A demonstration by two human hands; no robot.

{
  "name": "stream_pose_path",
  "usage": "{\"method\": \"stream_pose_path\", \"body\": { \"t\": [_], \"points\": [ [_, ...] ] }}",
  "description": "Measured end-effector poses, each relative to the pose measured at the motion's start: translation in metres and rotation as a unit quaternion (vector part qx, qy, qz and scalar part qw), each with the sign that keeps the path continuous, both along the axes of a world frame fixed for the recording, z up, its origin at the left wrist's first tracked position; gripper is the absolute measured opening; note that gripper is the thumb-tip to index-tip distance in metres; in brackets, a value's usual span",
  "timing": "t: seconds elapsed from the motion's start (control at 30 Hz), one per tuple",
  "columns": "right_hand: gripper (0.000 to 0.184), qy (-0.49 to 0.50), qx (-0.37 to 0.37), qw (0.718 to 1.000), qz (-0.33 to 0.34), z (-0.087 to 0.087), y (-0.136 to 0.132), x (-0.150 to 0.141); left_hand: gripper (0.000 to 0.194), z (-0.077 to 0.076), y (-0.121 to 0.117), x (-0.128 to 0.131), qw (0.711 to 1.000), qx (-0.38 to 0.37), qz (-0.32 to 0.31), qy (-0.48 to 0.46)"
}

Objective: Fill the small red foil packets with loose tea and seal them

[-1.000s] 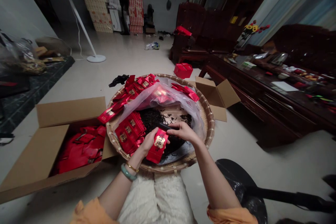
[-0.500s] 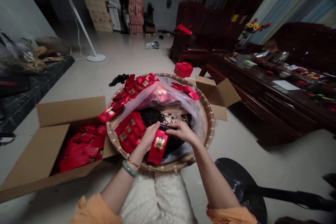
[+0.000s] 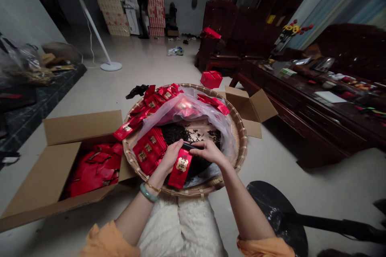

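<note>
a red packet (image 3: 180, 168) hangs below both hands over a woven basket (image 3: 243, 140), its long axis running toward the person; the left hand (image 3: 171, 156), nearer to it, grasps its upper edge while the right hand (image 3: 209, 151) clasps a black bar (image 3: 189, 147) across its top.

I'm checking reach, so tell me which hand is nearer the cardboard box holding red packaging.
Left. The left hand is over the woven basket, to the right of the cardboard box; the right hand is farther right, beyond the left.
</note>
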State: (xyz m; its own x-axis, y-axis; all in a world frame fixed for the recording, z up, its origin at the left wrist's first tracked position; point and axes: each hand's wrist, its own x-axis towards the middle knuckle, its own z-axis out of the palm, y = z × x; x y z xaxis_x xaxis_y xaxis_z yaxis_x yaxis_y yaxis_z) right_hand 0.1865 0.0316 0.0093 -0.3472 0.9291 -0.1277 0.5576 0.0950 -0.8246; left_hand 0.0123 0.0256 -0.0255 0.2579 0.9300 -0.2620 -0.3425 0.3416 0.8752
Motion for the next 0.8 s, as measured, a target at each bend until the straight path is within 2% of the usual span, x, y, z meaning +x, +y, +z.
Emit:
{"method": "stream_pose_path", "body": {
  "t": [0.8],
  "points": [
    [0.036,0.015,-0.022,1.000,-0.005,-0.0014,-0.0014,-0.0014,0.045,0.0008,-0.0014,-0.0008,1.000,-0.012,-0.004,-0.001]
  ]
}}
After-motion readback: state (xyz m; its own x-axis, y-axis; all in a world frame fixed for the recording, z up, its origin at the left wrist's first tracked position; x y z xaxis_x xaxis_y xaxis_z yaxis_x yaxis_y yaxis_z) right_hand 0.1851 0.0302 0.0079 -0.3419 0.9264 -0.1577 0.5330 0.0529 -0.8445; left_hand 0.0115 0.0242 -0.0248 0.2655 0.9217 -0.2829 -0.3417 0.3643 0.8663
